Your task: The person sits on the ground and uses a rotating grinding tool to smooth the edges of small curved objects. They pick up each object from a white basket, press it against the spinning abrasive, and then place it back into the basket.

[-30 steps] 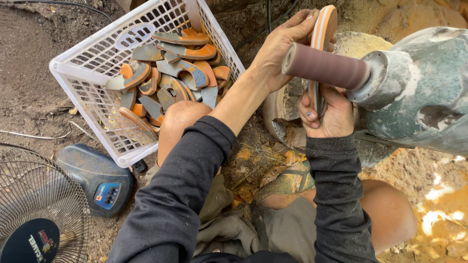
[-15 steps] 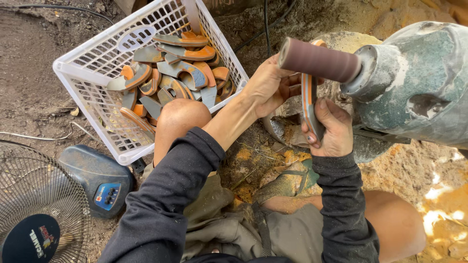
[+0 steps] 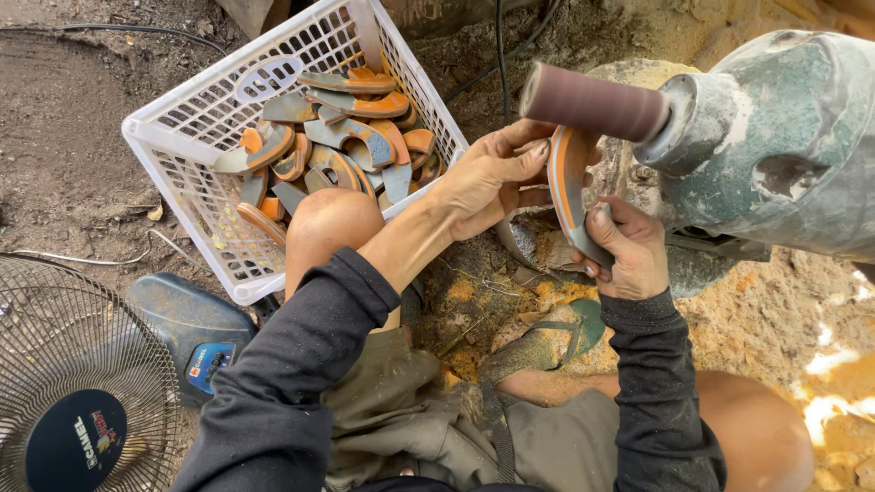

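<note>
White basket [image 3: 182, 118], upper left: heaped with curved grey-and-orange pieces [image 3: 342, 150]. Centre-right: curved orange-grey piece [image 3: 567, 196], long axis near vertical, top against sanding drum [image 3: 592, 102]. Left hand [image 3: 488, 178] fingers grip its upper end, right hand [image 3: 629, 251] fingers its lower.

Basket [image 3: 182, 137] left of sander [image 3: 592, 102] (fan [image 3: 73, 383] nearer)

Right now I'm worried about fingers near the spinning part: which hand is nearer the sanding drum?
Left. The left hand holds the curved piece just under the sanding drum; the right hand grips its lower end, farther down.
</note>
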